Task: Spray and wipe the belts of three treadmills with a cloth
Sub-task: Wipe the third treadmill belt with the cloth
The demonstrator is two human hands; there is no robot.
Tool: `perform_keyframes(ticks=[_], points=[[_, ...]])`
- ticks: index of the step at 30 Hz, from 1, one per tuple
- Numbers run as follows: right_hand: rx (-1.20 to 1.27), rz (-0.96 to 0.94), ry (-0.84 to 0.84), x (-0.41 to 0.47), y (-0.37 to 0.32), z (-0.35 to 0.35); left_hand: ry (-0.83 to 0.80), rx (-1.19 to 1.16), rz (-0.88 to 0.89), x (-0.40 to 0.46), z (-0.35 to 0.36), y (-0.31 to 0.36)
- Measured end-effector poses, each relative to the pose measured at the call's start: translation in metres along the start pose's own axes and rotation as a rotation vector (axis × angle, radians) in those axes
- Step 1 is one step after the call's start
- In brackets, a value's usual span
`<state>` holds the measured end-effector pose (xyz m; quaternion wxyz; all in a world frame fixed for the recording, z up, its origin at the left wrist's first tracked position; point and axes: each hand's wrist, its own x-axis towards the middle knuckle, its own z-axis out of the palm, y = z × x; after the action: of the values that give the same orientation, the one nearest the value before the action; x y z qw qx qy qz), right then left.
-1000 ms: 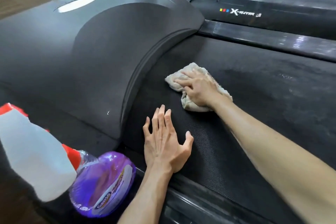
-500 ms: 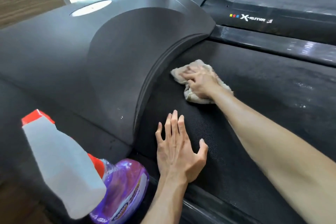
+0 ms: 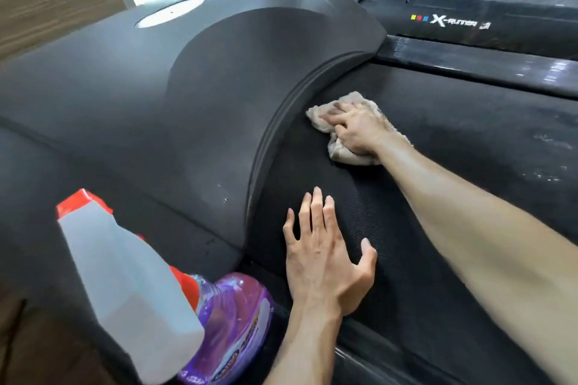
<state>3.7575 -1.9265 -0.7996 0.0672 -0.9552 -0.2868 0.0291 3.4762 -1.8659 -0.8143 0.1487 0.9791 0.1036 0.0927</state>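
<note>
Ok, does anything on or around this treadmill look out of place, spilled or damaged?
Nothing looks damaged. The spray bottle lies tipped on its side at the lower left, with no visible leak. Pale streaks mark the belt at the right, probably spray or residue not yet wiped.

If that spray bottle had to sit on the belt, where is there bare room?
The belt is bare to the right of the right forearm, out to the glossy side rail. It is crowded near the motor cover: the right hand presses the cloth, the left hand lies flat.
</note>
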Motion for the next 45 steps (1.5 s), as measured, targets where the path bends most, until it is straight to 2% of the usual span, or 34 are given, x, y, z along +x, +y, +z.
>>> perform_keyframes(ticks=[4,8,10,12,16,20,24,26,29,31,34,36,38,42,45], points=[[-0.028,-0.242,-0.012,-0.014,-0.053,0.004,0.002,0.03,0.0,0.001,0.005,-0.002],[0.005,-0.492,-0.098,-0.047,-0.059,0.004,-0.005,0.063,-0.015,0.0,0.006,-0.001],[0.019,-0.544,-0.139,-0.052,-0.053,0.0,0.004,0.058,-0.007,0.0,0.006,-0.002],[0.055,-0.477,-0.137,-0.047,-0.04,-0.001,0.004,0.061,0.007,0.001,0.006,-0.002],[0.089,-0.16,-0.032,-0.048,0.019,-0.008,0.018,0.057,0.013,0.001,0.005,-0.002],[0.041,0.077,0.056,-0.094,0.101,-0.016,0.006,0.064,0.02,0.001,0.005,-0.002],[0.119,0.411,0.116,-0.155,0.189,-0.011,-0.001,0.061,0.025,-0.001,0.005,-0.004],[0.126,0.556,0.148,-0.171,0.198,-0.013,0.007,0.06,0.021,0.0,0.006,-0.003],[0.074,0.733,0.255,-0.164,0.171,-0.019,0.007,0.062,0.015,0.001,0.007,-0.003],[0.13,0.702,0.241,-0.148,0.137,-0.021,-0.002,0.076,0.015,0.001,0.008,-0.004],[0.172,0.414,0.125,-0.126,0.078,-0.011,-0.01,0.094,0.019,0.002,0.008,-0.006],[0.182,0.258,0.068,-0.139,0.045,-0.001,-0.011,0.112,0.019,0.001,0.008,-0.007],[0.232,0.215,0.034,-0.18,0.041,0.002,-0.012,0.115,0.021,0.001,0.008,-0.006],[0.234,0.355,0.094,-0.254,0.095,-0.003,-0.021,0.125,0.022,0.002,0.008,-0.005],[0.23,0.567,0.115,-0.231,0.127,-0.015,-0.012,0.12,0.014,0.001,0.007,-0.003]])
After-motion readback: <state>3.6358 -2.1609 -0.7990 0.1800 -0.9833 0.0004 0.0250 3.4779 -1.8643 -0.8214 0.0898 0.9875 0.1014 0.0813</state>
